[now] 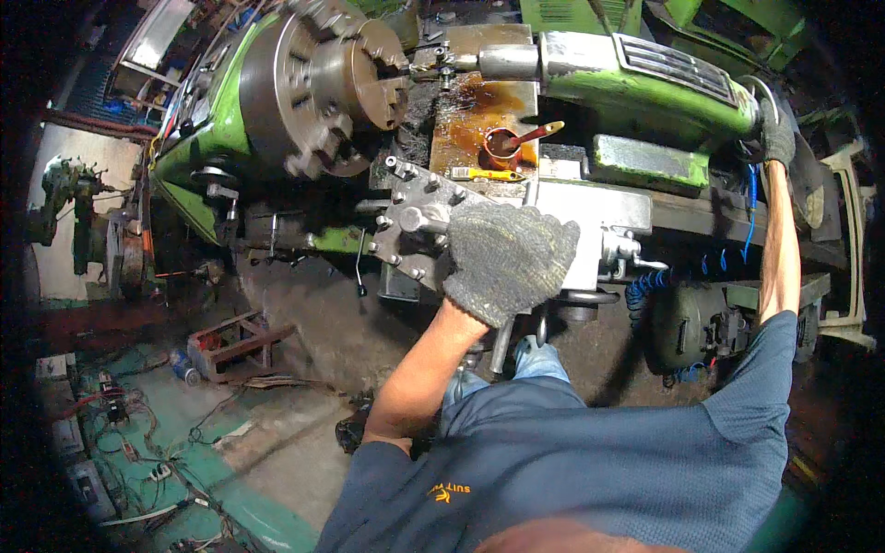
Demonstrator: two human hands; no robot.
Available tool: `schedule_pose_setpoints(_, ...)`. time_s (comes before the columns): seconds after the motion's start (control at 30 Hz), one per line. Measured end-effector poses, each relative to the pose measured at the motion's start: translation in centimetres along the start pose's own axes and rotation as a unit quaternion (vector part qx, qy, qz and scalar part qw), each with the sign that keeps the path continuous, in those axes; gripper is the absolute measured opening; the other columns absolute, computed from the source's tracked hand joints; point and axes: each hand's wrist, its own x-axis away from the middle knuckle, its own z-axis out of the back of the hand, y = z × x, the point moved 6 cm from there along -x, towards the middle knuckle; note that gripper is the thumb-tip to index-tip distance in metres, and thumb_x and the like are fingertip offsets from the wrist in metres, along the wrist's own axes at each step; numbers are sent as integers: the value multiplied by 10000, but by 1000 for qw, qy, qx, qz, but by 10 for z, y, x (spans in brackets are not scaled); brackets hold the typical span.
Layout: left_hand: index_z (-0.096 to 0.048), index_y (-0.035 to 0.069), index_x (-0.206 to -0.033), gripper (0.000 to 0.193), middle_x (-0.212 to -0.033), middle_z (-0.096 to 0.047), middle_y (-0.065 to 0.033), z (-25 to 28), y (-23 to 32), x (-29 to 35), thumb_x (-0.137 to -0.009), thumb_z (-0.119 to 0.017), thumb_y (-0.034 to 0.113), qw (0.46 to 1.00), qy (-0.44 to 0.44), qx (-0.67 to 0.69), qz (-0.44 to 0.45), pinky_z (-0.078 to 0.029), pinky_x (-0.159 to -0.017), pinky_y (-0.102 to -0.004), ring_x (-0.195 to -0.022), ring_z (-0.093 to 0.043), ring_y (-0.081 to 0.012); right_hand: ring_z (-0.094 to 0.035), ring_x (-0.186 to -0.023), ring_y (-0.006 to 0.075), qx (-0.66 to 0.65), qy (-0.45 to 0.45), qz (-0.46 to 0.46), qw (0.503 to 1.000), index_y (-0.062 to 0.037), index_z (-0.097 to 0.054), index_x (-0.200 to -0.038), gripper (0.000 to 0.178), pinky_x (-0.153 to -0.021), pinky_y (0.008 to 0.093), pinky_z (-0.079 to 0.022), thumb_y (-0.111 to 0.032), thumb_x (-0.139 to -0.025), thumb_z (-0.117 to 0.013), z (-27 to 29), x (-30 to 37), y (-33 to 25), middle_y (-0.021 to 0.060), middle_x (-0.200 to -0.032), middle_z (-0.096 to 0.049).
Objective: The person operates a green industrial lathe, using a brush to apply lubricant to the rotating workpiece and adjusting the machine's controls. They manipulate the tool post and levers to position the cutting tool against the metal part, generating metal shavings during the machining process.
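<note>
My left hand (512, 258), in a grey knit glove, is closed over the lever beside the round hub (422, 218) of the lathe's square tool post (396, 241); the glove hides most of the lever. Out at the far right, my gloved right hand (777, 138) grips the rim of the tailstock handwheel (761, 90). The green tailstock (645, 92) points its steel quill (509, 61) at the large jawed chuck (323, 88). A slim drill bit (424, 67) reaches to the chuck's face.
Behind my left hand, a red cup (499, 149) with a brush (539, 133) stands on an oily plate beside a yellow-handled brush (486, 173). A blue coiled hose (638, 293) hangs right. Cables (166, 461) and a rusty frame (240, 346) lie on the left floor.
</note>
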Motion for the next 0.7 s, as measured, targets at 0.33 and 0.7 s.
schedule_pose_setpoints(0.33, -729, 187, -943, 157, -709, -638, -41, -30, -10, 32, -897, -618, 287, 996, -85, 30, -12, -431, -561, -479, -571, -575, -269, -620, -1136, 404, 45, -33, -11, 998, -158, -639, -1288, 546, -944, 466, -474, -499, -875, -535, -8, 17, -60, 221, -1220, -654)
schedule_pose_setpoints(0.7, -718, 136, -841, 170, -698, -623, -67, -40, -17, 36, -873, -656, 291, 994, -82, 64, -23, -419, -580, -467, -567, -557, -279, -618, -1068, 434, 129, 11, -35, 991, -122, -675, -1121, 468, -893, 494, -481, -447, -818, -529, 3, 6, -12, 233, -1130, -665)
